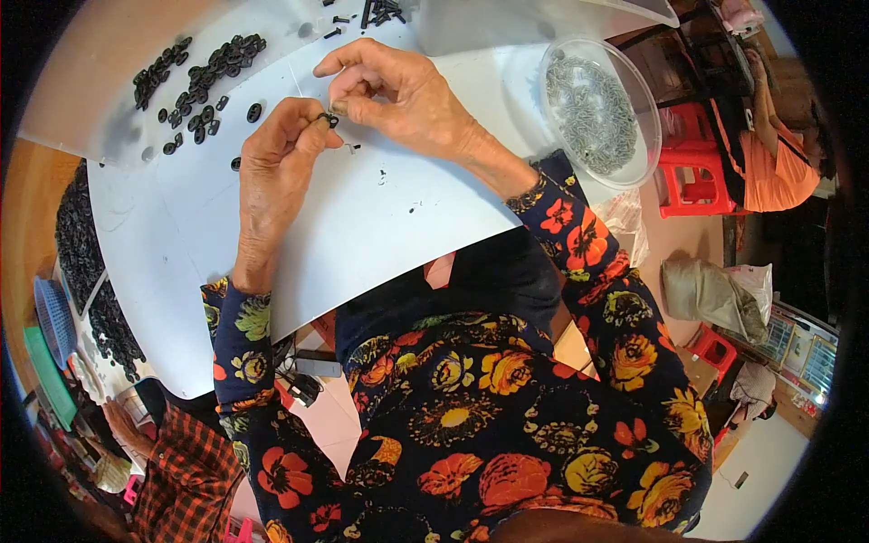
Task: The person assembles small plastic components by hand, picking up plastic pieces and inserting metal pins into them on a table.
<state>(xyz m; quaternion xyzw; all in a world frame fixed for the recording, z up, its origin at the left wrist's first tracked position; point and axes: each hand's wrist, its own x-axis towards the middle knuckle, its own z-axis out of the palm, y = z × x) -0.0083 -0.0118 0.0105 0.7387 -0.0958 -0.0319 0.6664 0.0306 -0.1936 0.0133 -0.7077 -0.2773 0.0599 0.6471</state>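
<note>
Black rings (pixel 195 77) heap at the white board's (pixel 398 226) far left corner; grey metal bits fill a clear dish (pixel 599 109) (right edge). Sleeves (pixel 625 308): dark, orange-and-yellow florals.

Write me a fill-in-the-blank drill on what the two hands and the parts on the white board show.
1. The left hand pinches a small ____ ring between thumb and forefinger.
2. The right hand meets it over the ____ board.
3. The grey metal pieces lie in a clear round ____ at the right.
4. A heap of black rings lies to the ____ of the hands.

Missing words: black; white; dish; left
</note>
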